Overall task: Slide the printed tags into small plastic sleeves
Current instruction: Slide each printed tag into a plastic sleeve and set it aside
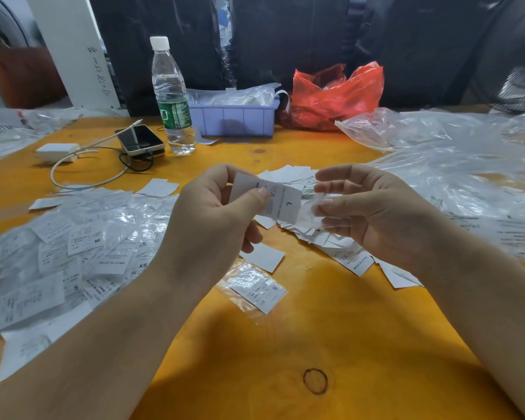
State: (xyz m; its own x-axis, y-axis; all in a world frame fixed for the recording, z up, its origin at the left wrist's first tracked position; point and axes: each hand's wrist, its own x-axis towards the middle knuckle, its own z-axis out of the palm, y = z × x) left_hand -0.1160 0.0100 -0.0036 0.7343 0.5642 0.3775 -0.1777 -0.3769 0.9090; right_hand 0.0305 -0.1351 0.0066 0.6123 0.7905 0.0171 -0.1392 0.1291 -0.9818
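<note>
One tag, one sleeve: you are at the moment of entry.
Your left hand [212, 213] pinches the L tag [281, 204] between thumb and fingers; your right hand [373, 207] pinches the clear sleeve [311, 212] at its mouth. Lead with a corner, keep it flat; the bare table [331, 328] below gives room, loose tags [285, 174] crowd behind.

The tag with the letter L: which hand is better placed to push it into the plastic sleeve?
The left hand. It already pinches the tag between thumb and fingers, with the tag's free end pointing at the plastic sleeve. The right hand is busy holding that sleeve, so it should probably only keep it steady.
</note>
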